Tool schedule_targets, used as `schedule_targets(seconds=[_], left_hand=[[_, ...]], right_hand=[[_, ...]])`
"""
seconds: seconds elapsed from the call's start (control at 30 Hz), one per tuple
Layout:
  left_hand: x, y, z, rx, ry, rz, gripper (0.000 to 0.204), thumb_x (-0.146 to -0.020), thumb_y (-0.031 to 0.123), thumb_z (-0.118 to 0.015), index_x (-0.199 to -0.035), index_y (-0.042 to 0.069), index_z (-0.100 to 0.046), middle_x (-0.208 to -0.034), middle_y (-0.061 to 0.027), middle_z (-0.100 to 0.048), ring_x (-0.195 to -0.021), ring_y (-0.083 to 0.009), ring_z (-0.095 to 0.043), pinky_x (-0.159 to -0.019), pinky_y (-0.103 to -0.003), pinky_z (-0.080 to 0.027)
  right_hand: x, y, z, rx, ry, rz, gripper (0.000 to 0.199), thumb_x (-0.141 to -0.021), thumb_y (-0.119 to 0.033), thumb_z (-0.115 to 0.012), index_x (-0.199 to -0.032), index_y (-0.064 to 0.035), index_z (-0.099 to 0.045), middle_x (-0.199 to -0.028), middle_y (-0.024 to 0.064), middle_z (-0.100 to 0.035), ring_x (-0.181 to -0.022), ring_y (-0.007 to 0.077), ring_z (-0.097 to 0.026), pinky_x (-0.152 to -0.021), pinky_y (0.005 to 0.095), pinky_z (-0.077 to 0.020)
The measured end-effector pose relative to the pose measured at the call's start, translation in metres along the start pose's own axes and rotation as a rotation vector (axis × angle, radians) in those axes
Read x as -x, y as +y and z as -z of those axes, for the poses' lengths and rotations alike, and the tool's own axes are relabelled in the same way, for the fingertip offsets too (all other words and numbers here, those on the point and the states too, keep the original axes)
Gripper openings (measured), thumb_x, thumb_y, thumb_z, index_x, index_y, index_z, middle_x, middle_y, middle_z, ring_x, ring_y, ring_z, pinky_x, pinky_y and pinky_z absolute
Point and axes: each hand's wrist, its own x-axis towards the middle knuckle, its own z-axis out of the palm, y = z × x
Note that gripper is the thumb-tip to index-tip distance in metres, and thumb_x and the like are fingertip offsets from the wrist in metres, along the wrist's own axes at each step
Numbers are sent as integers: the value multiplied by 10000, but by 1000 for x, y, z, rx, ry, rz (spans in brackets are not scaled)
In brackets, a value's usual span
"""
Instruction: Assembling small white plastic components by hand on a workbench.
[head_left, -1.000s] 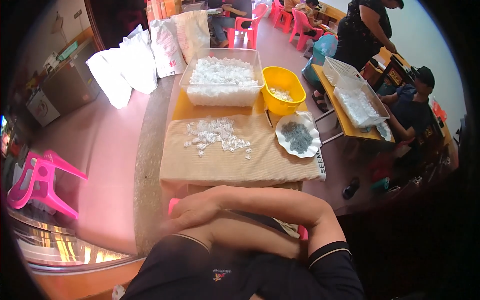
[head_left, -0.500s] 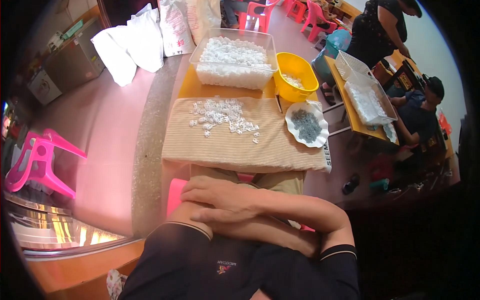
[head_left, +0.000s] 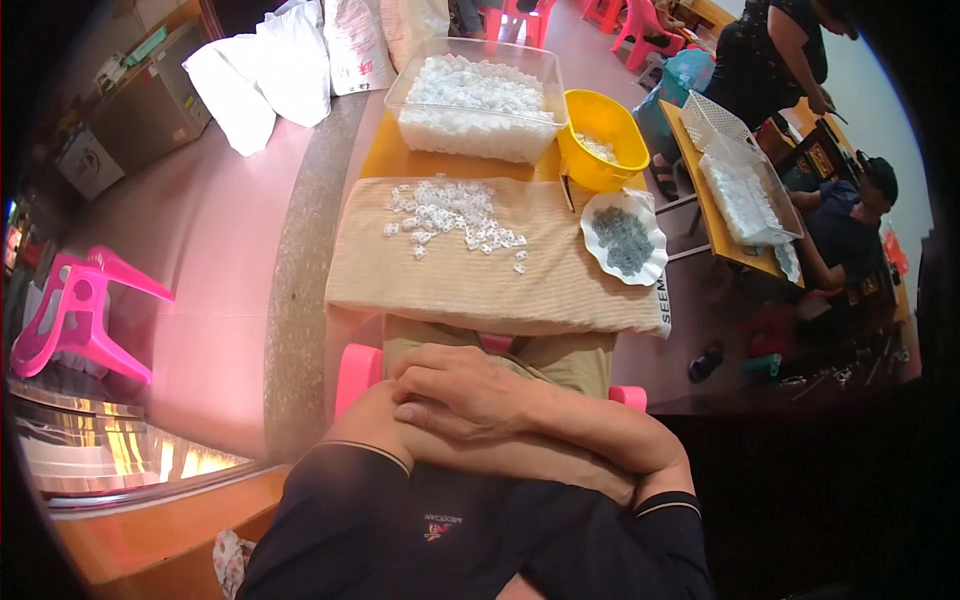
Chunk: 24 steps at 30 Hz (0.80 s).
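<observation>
My arms lie crossed over my lap, and neither hand touches the things on the table. My right hand (head_left: pixel 465 390) rests across my left arm (head_left: pixel 500 452), its fingers bent closed over the arm near the elbow. Hidden behind my right arm, my left hand does not show. Beyond my knees, a heap of small white plastic pieces with holes (head_left: pixel 450 212) lies loose on a beige ribbed cloth (head_left: pixel 440 290). To its right stands a white scalloped dish (head_left: pixel 655 265) of small dark grey parts (head_left: pixel 622 240).
Behind the cloth stand a clear tub (head_left: pixel 475 145) full of white pieces and a yellow basin (head_left: pixel 595 178). White sacks (head_left: pixel 290 65) stand at the back left, a pink stool (head_left: pixel 90 310) at the left. Two people work around a table (head_left: pixel 745 255) at the right.
My right hand has drawn back slightly to the right, its fingers now more bent on my left arm. The view has tilted a little, so the table sits higher. The standing person's arm has moved.
</observation>
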Motion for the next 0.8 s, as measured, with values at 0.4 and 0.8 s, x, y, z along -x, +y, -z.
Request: schedule_targets(seconds=[0.4,0.8], left_hand=[[11,-16,-7,42,7,-53,200,-767,190,-625,-882,27,-637,-789,-189,-618,-672,-374,-612,-574,-442,-493],[13,-29,-10,81,1,-135,194,-740,187,-635,-841,21,-644,-738,-200,-617,-631,-387,-607,-548,-452,-488]], right_hand=[[-10,21,-8,67,-79,12,210,-854,-235,-662,-877,-50,-565,-895,120,-565,-829,320,-580,-704,401,-474],[-13,48,-11,-53,-97,-78,178,-846,-201,-682,-827,-48,-592,-788,97,-585,-714,278,-596,-625,370,-472]])
